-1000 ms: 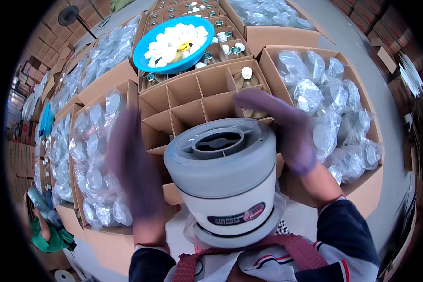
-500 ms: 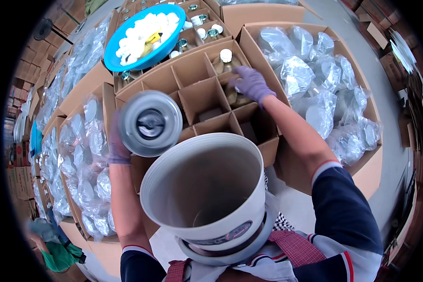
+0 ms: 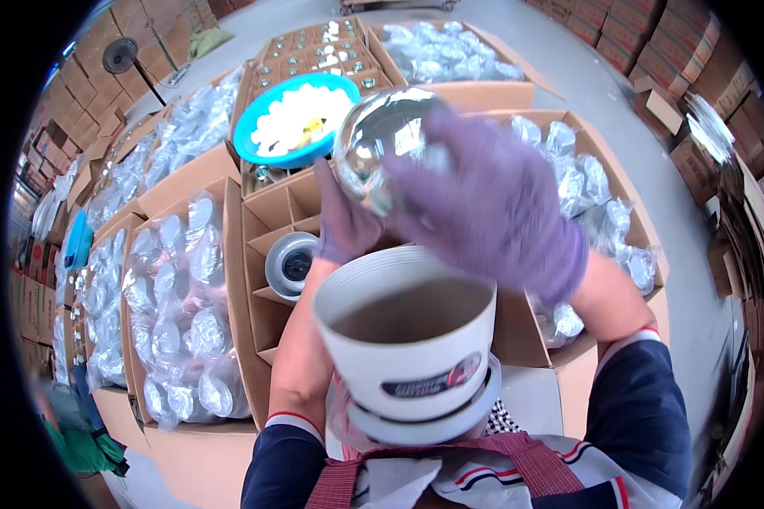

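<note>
A shiny, rounded silvered glass flask liner (image 3: 380, 140) is held up in front of me, above a white tub. My right hand (image 3: 492, 208), in a purple glove and blurred, wraps its right side. My left hand (image 3: 345, 222), also gloved, cups its lower left side, with some fingers hidden behind it. The white tub (image 3: 403, 373) stands upright against my chest, its mouth facing up. Just left of my left wrist, a grey round metallic piece (image 3: 294, 265) with a dark centre sits in a compartment of the divided cardboard box (image 3: 263, 310).
A blue basin (image 3: 250, 151) heaped with white caps rests on the box beyond. Cartons of plastic-wrapped grey pieces stand left (image 3: 178, 331) and right (image 3: 603, 212). A standing fan (image 3: 120, 56) and stacked boxes are farther off. Another person in green (image 3: 93, 445) is at lower left.
My right hand has come back from the far compartment to the held liner, in front of me. The grey round piece now sits lower, in the box, away from my left hand. My view has tilted up.
</note>
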The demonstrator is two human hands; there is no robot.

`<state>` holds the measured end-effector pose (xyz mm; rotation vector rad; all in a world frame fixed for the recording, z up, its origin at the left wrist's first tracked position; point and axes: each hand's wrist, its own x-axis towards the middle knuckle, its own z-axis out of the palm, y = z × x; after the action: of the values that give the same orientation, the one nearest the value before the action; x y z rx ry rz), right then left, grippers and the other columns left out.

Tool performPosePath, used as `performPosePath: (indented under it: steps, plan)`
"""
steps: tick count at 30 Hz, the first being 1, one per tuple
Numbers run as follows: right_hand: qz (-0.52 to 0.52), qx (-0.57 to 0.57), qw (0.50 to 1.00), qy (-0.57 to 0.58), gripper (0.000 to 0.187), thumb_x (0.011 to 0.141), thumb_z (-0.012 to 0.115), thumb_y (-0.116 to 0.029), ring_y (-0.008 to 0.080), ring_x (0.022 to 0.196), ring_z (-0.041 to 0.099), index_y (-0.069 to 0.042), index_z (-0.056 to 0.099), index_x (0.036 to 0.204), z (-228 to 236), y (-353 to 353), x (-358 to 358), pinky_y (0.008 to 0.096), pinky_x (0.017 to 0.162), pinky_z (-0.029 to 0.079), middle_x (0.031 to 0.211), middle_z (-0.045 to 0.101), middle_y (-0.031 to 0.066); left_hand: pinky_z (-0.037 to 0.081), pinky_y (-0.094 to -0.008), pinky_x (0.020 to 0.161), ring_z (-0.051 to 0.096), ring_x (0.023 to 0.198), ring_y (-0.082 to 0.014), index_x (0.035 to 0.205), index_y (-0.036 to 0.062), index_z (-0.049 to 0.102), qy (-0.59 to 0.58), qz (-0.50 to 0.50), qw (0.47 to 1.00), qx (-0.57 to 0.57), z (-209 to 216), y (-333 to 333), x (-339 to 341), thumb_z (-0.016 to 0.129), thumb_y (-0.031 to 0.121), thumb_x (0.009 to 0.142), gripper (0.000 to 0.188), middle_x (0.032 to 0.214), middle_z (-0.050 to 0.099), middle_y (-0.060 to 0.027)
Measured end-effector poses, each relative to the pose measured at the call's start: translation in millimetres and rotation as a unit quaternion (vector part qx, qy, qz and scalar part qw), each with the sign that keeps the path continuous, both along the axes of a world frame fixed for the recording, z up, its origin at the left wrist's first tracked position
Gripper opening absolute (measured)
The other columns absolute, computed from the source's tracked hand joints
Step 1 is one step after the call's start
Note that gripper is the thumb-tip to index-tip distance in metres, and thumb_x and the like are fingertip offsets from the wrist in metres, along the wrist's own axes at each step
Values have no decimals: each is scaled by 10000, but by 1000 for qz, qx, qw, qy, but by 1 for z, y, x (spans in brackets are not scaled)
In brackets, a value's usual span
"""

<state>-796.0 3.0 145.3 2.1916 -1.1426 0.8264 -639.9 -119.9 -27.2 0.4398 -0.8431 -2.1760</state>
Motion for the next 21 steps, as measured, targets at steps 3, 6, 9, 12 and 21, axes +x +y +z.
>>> performPosePath:
  steps: [3,6,9,12,21]
  plan:
    - [92,108,988,-59,392,755,714,-385,275,738,666,-73,642,982,7,25,-9,374,561,517,857,630,112,507,-504,916,494,1235,-327,1426,82,357,142,56,985,-77,79,26,8,327,637,921,751,1357,489,-147]
    - [58,16,948,-313,588,861,638,-393,267,1064,613,-83,488,1337,-2,-8,-20,349,875,507,1230,580,161,443,-331,980,525,1160,-216,1427,60,346,-7,186,960,-209,93,62,26,451,451,968,612,1292,514,-97]
    - [275,336,683,-587,581,904,573,-380,222,1121,566,-64,432,1370,-47,-21,-31,322,890,500,1308,521,136,403,-259,957,477,1111,-112,1442,49,320,-45,278,892,-354,137,111,29,550,361,932,640,1290,487,-43]
    - [288,440,566,-635,653,940,391,-556,188,1035,586,-53,443,1352,-91,3,-3,314,854,506,1270,533,134,380,-304,1027,489,1194,-169,1405,36,423,-192,157,858,-449,162,115,66,654,266,834,658,1340,509,-67]
    - [375,576,184,-702,742,961,349,-607,274,1243,504,6,407,1374,-173,31,16,390,1086,370,1371,487,181,363,-381,1067,501,1221,-277,1283,56,569,-484,-191,695,-496,165,130,74,725,266,767,578,1323,533,-158]
